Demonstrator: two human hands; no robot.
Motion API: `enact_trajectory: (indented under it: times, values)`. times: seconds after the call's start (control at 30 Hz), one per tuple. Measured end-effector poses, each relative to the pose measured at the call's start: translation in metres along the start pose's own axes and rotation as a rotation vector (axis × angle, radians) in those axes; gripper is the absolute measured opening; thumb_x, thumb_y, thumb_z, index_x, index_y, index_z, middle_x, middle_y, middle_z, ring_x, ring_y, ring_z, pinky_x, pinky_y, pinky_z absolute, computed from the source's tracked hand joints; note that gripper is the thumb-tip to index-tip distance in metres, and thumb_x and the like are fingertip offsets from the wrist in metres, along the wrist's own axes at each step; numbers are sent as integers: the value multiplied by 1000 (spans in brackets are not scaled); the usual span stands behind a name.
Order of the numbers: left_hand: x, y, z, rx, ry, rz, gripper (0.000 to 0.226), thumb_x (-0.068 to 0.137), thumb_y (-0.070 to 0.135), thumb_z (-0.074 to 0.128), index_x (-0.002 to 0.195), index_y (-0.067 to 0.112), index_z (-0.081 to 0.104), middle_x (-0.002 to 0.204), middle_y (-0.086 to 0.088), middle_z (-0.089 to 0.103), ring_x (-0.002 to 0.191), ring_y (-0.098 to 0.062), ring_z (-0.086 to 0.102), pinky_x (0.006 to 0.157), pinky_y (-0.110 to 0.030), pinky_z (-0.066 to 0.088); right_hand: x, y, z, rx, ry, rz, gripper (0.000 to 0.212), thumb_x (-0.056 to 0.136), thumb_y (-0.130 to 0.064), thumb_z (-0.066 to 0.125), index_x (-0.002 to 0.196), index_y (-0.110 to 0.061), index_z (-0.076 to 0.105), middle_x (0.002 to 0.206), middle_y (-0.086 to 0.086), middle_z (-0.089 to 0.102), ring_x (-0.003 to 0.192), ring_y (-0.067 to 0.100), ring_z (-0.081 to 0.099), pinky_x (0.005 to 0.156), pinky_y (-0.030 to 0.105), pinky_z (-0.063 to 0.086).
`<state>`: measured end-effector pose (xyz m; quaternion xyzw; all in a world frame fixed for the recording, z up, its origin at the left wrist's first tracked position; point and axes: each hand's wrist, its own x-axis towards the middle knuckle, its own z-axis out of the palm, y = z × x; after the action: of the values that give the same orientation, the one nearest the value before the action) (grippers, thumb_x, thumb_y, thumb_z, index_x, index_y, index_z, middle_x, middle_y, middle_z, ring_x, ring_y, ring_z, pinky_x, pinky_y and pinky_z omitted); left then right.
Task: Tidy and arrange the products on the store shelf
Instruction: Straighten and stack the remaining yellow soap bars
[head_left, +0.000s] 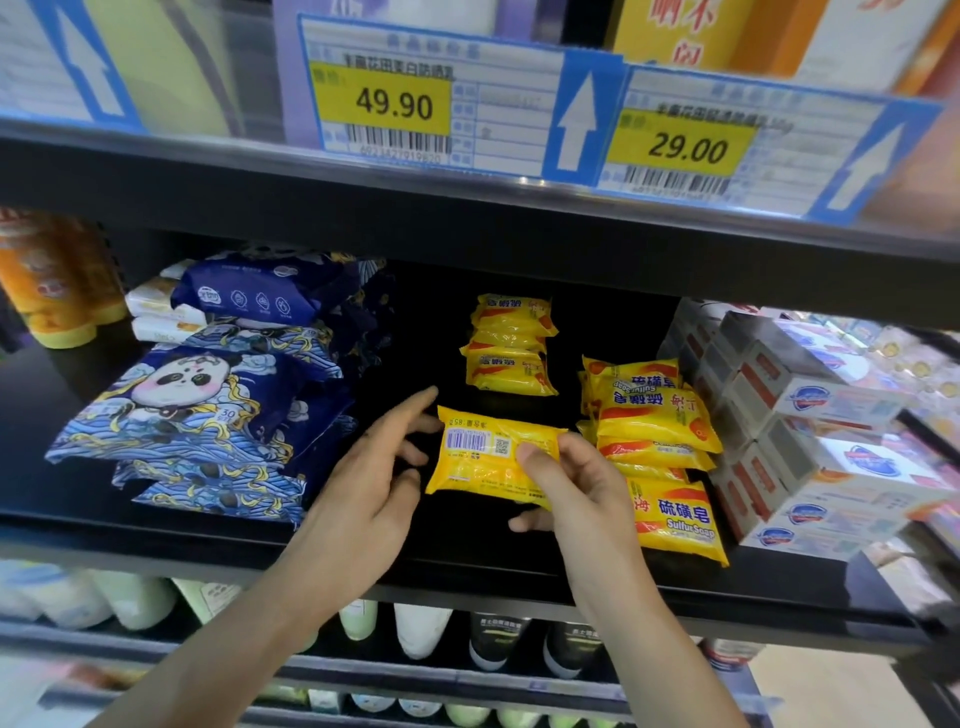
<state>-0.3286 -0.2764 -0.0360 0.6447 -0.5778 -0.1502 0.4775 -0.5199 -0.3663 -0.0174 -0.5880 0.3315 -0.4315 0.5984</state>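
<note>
Shop: price tags (680, 148) on stocked shelves (467, 566)

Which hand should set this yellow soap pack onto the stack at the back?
Probably the right hand: it already grips the soap pack, while the left hand is open beside it, holding nothing.

Soap bar (488, 460): showing yellow, with a white barcode patch. Soap stacks (657, 431): showing yellow with orange-red bands and blue lettering. Wipes (208, 405): showing navy with a blue-and-white wave pattern, gold swirls and a black-and-white panda. Boxes (810, 441): showing white with red panels and blue badges. Shelf (467, 566): showing black. Price tags (395, 104): showing yellow in blue-and-white frames.
</note>
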Motion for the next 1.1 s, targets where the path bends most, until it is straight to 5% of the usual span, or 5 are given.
enact_trajectory:
  times: [0.3, 0.5, 0.63, 0.87, 1.1]
  values:
    - [-1, 5, -2, 120, 56, 163, 74, 87, 21, 80, 144, 55, 47, 154, 22, 40, 136, -10, 47, 93, -23, 44, 0, -3, 4, 11, -28, 24, 8, 97, -29, 70, 101, -29, 76, 96, 0, 79, 90, 16, 76, 63, 27, 63]
    - [-2, 5, -1, 111, 17, 174, 55, 86, 28, 75, 131, 53, 55, 156, 24, 38, 141, -8, 42, 97, -24, 40, 3, 2, 7, -9, 29, 40, 32, 91, -31, 76, 122, -34, 66, 69, 4, 67, 63, 16, 71, 62, 33, 62]
    - [-2, 5, -2, 104, 27, 193, 51, 88, 33, 73, 132, 51, 57, 156, 22, 41, 143, -10, 41, 106, -32, 37, 2, 0, 7, -13, 28, 56, 36, 90, -35, 77, 122, -43, 62, 82, 20, 68, 61, 20, 72, 60, 28, 60]
    - [-1, 5, -1, 169, 45, 256, 48, 88, 34, 73, 131, 51, 59, 147, 27, 51, 141, -13, 41, 104, -28, 38, 2, 1, 10, -68, 0, 34, 29, 92, -35, 75, 119, -39, 64, 71, 6, 64, 60, 14, 67, 53, 25, 56]
    - [0, 4, -2, 98, 35, 208, 38, 91, 43, 67, 127, 52, 61, 131, 24, 61, 131, -16, 50, 101, -12, 36, -4, -4, 10, -72, -39, -26, 35, 88, -64, 66, 115, -42, 69, 86, 18, 64, 66, 14, 62, 56, 27, 54]
